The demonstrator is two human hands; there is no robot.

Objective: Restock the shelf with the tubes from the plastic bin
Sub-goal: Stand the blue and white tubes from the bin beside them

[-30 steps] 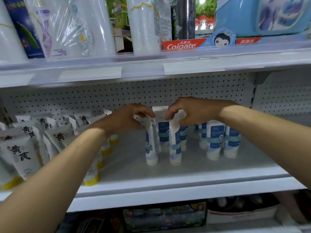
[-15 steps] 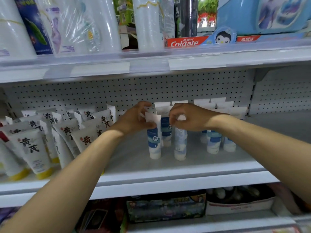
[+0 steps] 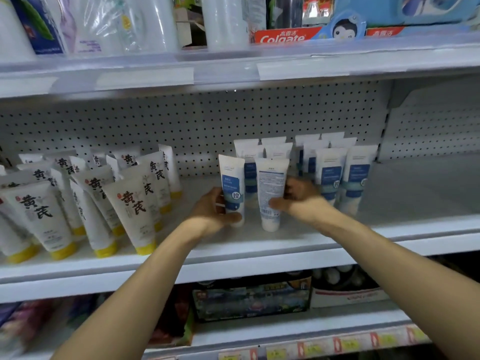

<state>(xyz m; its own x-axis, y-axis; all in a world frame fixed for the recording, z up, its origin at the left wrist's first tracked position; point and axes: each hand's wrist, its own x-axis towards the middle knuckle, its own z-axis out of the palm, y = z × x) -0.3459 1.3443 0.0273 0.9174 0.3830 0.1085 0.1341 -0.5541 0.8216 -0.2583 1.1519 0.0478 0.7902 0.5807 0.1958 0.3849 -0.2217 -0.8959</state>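
Tube with blue front label [image 3: 232,189] is stood cap-down on the middle shelf [image 3: 285,242], gripped low by the left hand [image 3: 214,210], thumb and fingers curled round it. Back-label tube [image 3: 271,188], just beside at 3 o'clock, is pinched by the right hand [image 3: 296,198], thumb in front, fingers behind; hand blurred. More matching tubes [image 3: 332,175] are ranked at 12 and 3 o'clock. Yellow-capped tubes [image 3: 130,203] are crowded at 9 o'clock.

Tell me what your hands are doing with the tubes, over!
Left hand grips left tube. Right hand grips right tube, back label out. Both upright, caps down on shelf. Nothing blocking.
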